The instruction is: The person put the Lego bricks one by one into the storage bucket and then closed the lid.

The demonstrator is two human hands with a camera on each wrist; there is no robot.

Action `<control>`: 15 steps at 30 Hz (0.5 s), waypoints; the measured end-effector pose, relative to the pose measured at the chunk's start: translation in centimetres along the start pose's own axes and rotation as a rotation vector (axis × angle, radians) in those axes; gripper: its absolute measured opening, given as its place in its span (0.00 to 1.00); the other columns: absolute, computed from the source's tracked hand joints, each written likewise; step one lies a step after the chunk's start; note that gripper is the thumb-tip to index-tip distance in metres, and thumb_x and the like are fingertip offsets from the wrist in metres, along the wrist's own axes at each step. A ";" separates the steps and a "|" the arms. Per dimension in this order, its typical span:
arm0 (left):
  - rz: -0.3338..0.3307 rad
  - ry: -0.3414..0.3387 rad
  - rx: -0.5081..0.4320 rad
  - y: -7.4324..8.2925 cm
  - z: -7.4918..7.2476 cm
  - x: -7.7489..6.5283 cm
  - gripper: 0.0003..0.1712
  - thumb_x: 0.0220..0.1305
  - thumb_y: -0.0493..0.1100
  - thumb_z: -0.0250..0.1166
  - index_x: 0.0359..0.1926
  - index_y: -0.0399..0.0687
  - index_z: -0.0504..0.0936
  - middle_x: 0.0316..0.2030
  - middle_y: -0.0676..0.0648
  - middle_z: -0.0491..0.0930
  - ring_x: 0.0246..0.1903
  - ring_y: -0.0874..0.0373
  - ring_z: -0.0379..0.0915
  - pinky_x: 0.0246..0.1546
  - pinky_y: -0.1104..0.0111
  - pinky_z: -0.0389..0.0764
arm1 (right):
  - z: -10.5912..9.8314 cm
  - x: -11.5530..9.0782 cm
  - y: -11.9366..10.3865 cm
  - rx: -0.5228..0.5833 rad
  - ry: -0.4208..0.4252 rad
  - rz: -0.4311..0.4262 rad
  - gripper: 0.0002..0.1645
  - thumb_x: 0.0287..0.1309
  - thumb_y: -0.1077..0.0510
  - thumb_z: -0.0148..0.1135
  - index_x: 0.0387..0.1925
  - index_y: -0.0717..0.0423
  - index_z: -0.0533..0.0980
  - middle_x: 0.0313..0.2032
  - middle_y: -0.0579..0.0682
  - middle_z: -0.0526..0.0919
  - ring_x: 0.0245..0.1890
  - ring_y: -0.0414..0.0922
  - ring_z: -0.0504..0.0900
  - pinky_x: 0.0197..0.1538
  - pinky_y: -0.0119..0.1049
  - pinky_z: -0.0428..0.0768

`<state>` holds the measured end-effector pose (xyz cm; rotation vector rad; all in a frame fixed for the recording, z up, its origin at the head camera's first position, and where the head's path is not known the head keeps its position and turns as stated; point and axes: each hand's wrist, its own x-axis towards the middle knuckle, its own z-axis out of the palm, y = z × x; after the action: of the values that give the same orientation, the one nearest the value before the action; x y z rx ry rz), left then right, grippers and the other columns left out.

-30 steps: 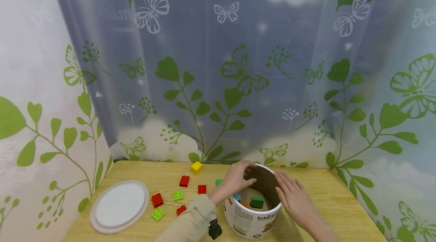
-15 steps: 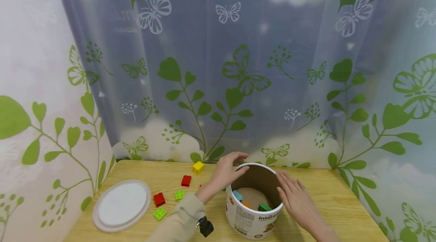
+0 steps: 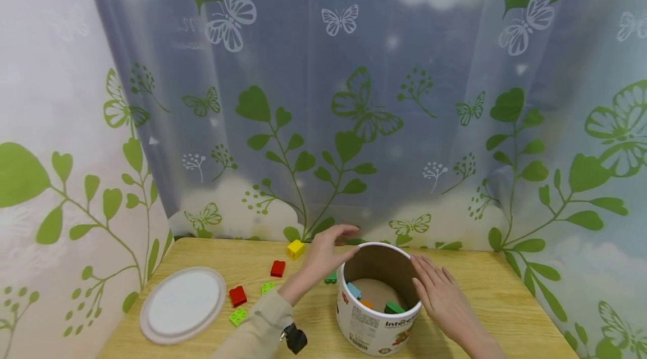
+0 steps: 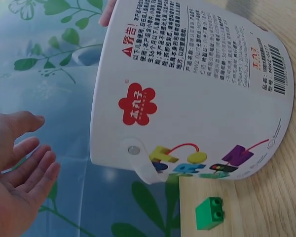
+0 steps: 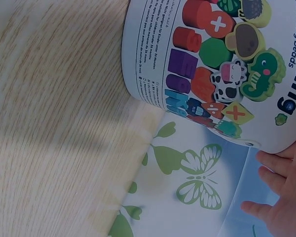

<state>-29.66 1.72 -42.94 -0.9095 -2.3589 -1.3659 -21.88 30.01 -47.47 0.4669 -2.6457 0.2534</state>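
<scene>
A white cardboard bucket [image 3: 376, 328] with printed sides stands upright on the table. Inside it lie a green block [image 3: 393, 308], a light blue block [image 3: 354, 290] and an orange piece [image 3: 366, 304]. My left hand [image 3: 323, 253] is held beside the bucket's left rim, fingers spread and nothing in them; the left wrist view shows its empty palm [image 4: 19, 173]. Fingers of my right hand [image 3: 445, 297] lie straight against the right rim. On the table behind the left forearm, a green brick [image 3: 331, 277] sits close to the bucket.
A round white lid [image 3: 183, 304] lies at the table's left. Between lid and bucket are scattered red bricks [image 3: 237, 295], light green bricks [image 3: 238, 317] and a yellow brick [image 3: 295, 249] near the back edge. A printed curtain [image 3: 323, 123] hangs behind the table.
My left hand has come out of the bucket and moved left past its rim. The green block inside has shifted and tipped towards the bucket's front. My right hand has stayed at the rim.
</scene>
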 end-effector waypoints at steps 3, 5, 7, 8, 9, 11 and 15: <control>-0.004 0.017 -0.004 -0.2 -0.3 -0.2 0.21 0.66 0.39 0.70 0.59 0.42 0.81 0.54 0.43 0.83 0.53 0.48 0.80 0.53 0.55 0.83 | 0.0 0.0 0.1 0.003 -0.002 0.000 0.29 0.76 0.53 0.52 0.72 0.59 0.67 0.70 0.56 0.71 0.71 0.56 0.69 0.69 0.62 0.66; -0.014 0.018 -0.011 -0.4 -0.6 -0.3 0.21 0.66 0.38 0.70 0.59 0.41 0.81 0.54 0.42 0.83 0.53 0.48 0.80 0.53 0.54 0.83 | 0.1 0.0 0.1 0.003 0.001 -0.002 0.29 0.76 0.52 0.51 0.72 0.59 0.67 0.70 0.56 0.71 0.71 0.56 0.69 0.69 0.62 0.66; -0.022 0.017 -0.020 -0.7 -0.8 -0.5 0.21 0.66 0.37 0.70 0.59 0.40 0.81 0.54 0.41 0.83 0.53 0.47 0.79 0.53 0.53 0.83 | 0.1 0.0 0.1 -0.001 0.010 -0.008 0.29 0.76 0.52 0.51 0.72 0.59 0.68 0.70 0.57 0.71 0.70 0.56 0.69 0.68 0.62 0.67; -0.027 0.014 -0.024 -0.9 -1.0 -0.6 0.21 0.66 0.37 0.70 0.59 0.40 0.80 0.54 0.40 0.83 0.54 0.46 0.79 0.54 0.53 0.83 | 0.1 0.0 0.1 -0.003 0.014 -0.010 0.29 0.76 0.52 0.51 0.72 0.59 0.68 0.70 0.57 0.72 0.70 0.56 0.69 0.68 0.62 0.67; -0.032 0.010 -0.029 -1.1 -1.1 -0.8 0.21 0.66 0.37 0.69 0.59 0.39 0.80 0.54 0.40 0.83 0.54 0.45 0.79 0.54 0.53 0.83 | 0.1 0.0 0.1 -0.004 0.019 -0.012 0.29 0.75 0.52 0.52 0.72 0.59 0.68 0.70 0.57 0.72 0.70 0.56 0.70 0.68 0.62 0.67; -0.042 0.002 -0.029 -1.6 -1.2 -1.1 0.21 0.66 0.37 0.69 0.59 0.38 0.80 0.54 0.39 0.82 0.53 0.45 0.79 0.54 0.53 0.83 | 0.1 -0.1 0.1 -0.006 0.027 -0.014 0.29 0.75 0.52 0.52 0.71 0.59 0.69 0.69 0.57 0.72 0.69 0.56 0.70 0.67 0.62 0.68; -0.053 -0.005 -0.023 -2.8 -1.1 -1.9 0.20 0.67 0.37 0.68 0.58 0.37 0.80 0.54 0.37 0.82 0.52 0.42 0.79 0.53 0.51 0.83 | 0.1 -0.1 0.0 -0.006 0.029 -0.012 0.29 0.75 0.53 0.52 0.71 0.59 0.69 0.69 0.57 0.72 0.69 0.56 0.70 0.67 0.61 0.68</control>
<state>-30.09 -0.97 -45.21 -0.8628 -2.3919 -1.4148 -21.85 30.04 -47.56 0.4730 -2.6139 0.2467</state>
